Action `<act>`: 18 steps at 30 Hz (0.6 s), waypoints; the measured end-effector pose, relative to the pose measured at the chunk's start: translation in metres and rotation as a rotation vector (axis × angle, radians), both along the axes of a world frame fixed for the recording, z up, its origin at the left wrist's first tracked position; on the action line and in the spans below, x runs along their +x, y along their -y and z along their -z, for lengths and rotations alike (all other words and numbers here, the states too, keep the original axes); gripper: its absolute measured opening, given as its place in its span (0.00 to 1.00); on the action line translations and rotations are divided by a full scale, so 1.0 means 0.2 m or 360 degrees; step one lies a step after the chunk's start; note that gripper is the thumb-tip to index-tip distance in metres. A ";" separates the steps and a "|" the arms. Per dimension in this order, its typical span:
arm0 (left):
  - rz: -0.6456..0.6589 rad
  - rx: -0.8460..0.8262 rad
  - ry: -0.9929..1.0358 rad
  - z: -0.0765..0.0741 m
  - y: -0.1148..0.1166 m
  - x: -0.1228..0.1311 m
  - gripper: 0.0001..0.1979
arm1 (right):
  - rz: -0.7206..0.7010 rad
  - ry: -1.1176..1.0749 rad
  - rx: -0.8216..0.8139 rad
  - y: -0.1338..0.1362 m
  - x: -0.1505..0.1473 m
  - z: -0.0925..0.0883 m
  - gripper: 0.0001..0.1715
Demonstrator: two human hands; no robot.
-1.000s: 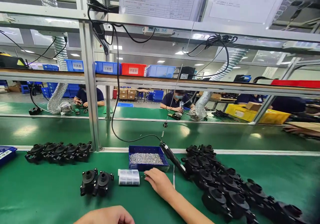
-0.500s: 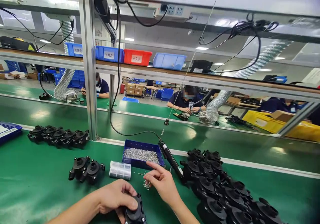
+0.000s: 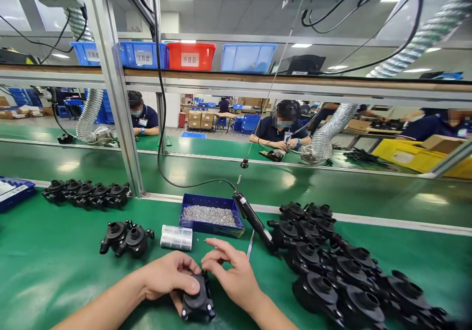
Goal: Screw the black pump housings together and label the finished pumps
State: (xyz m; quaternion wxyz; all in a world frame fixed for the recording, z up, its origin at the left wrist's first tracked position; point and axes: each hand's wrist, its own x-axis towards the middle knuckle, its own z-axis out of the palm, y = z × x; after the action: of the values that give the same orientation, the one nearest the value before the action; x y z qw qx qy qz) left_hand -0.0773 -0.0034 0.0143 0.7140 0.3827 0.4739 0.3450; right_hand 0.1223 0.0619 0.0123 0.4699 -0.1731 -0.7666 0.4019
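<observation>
My left hand [image 3: 173, 278] is closed around a black plastic pump housing [image 3: 199, 303] at the bottom centre, its thumb across the round top. Bright screw heads show at the housing's near corners. My right hand [image 3: 232, 273] is at the housing's far right corner, thumb and index finger pinched together; whatever is between them is too small to make out. Beyond the hands stands a blue tray [image 3: 212, 229] of small metal screws [image 3: 208, 215]. A black electric screwdriver [image 3: 254, 222] leans on the tray's right edge.
Several black housings [image 3: 324, 290] crowd the right side; a pair [image 3: 125, 236] and a row [image 3: 86, 192] stand left. A clear plastic-looking block [image 3: 176, 237] lies before the tray. A metal post [image 3: 112, 89] and hanging cable [image 3: 158, 74] rise behind. Co-workers [image 3: 282, 126] sit across the bench.
My right hand has moved left from the loose screws on the mat to the corner of the housing. My left hand keeps hold of the housing. The camera view has tilted and shifted slightly.
</observation>
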 end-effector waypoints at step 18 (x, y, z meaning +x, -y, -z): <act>0.0083 0.0129 0.0058 -0.01 0.02 0.00 0.20 | -0.0138 0.0552 0.1078 0.00 0.06 -0.12 0.29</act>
State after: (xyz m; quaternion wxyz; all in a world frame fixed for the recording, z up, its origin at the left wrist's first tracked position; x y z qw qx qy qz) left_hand -0.0773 -0.0069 0.0172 0.7153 0.4172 0.4364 0.3521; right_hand 0.1350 0.0623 0.0353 0.3463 -0.0407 -0.9308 0.1100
